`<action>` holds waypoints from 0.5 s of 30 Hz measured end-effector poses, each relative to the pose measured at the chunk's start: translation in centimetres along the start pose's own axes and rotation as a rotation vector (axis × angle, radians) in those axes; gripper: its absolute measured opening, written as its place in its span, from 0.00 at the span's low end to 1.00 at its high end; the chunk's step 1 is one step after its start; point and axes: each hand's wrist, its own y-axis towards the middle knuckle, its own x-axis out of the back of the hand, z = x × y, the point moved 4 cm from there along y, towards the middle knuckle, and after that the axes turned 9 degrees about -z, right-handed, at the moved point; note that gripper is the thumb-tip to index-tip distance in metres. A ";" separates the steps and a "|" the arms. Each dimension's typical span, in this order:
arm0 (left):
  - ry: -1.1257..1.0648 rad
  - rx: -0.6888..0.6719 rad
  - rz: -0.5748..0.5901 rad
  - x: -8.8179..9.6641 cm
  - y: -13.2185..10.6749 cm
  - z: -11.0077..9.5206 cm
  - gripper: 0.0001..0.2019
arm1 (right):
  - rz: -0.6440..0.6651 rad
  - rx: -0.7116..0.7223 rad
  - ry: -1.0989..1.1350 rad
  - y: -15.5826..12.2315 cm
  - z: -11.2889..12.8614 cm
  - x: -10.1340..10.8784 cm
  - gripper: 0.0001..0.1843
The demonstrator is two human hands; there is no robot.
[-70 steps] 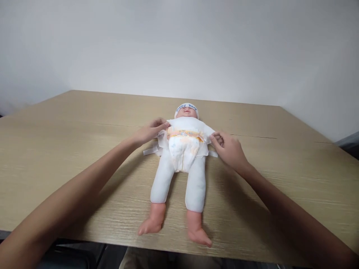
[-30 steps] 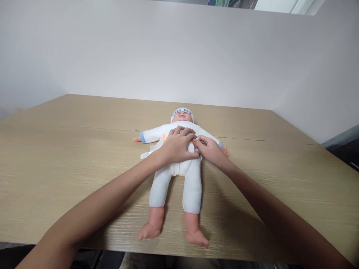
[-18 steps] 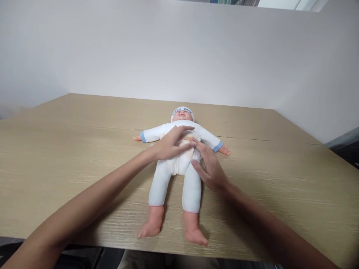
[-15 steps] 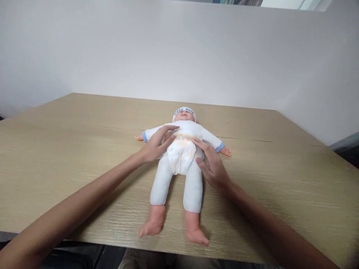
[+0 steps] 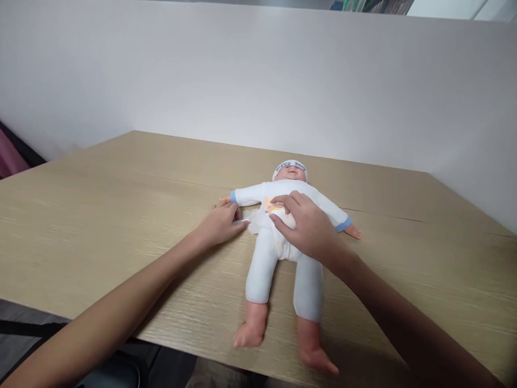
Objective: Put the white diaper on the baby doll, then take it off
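Note:
A baby doll [image 5: 258, 275] in a white outfit with blue cuffs lies on its back on the wooden table, feet toward me. Around its hips is a white diaper [image 5: 287, 251] with an orange patterned waistband, partly covered by my right hand. At the doll's hip on the left side of the view, my left hand [image 5: 220, 223] has thumb and fingers closed on the diaper's thin side flap [image 5: 253, 220]. My right hand [image 5: 309, 223] lies over the diaper's front, its curled fingers and thumb gripping near the waistband.
The wooden table [image 5: 121, 215] has a thin seam running across it. A pale partition wall [image 5: 258, 81] rises behind its far edge. Something pink and black [image 5: 16, 151] shows at the far left. Dark items sit below the table's near edge.
My left hand has moved off the doll's belly to the diaper's side flap, which now sticks out. My right hand has shifted over the diaper's front. The view has turned left.

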 end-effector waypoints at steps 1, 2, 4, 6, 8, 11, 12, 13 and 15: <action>-0.028 0.033 0.013 -0.1 0.0 0.2 0.16 | 0.050 -0.024 -0.026 0.5 0.0 -0.5 0.14; -0.056 0.061 0.026 -0.1 0.0 0.4 0.17 | 0.092 -0.058 -0.049 0.9 -0.1 -0.9 0.14; -0.110 0.098 0.052 0.0 0.1 0.8 0.18 | 0.145 -0.130 -0.079 1.4 -0.3 -1.4 0.14; -0.177 0.123 0.081 0.4 0.4 1.1 0.21 | 0.167 -0.174 -0.081 1.6 -0.5 -1.6 0.13; -0.266 0.140 0.098 1.1 1.0 0.9 0.24 | 0.172 -0.190 -0.059 1.6 -0.6 -1.7 0.13; -0.396 0.145 0.093 2.1 2.4 -0.6 0.27 | 0.170 -0.206 -0.020 1.7 -0.6 -1.6 0.16; -0.450 0.152 0.092 2.2 2.9 -1.4 0.28 | 0.171 -0.211 -0.009 1.7 -0.6 -1.5 0.19; -0.507 0.163 0.096 2.2 3.4 -2.3 0.28 | 0.174 -0.214 0.003 1.7 -0.6 -1.4 0.23; -0.623 0.201 0.116 1.4 4.2 -4.5 0.28 | 0.181 -0.223 0.034 1.9 -0.5 -1.2 0.30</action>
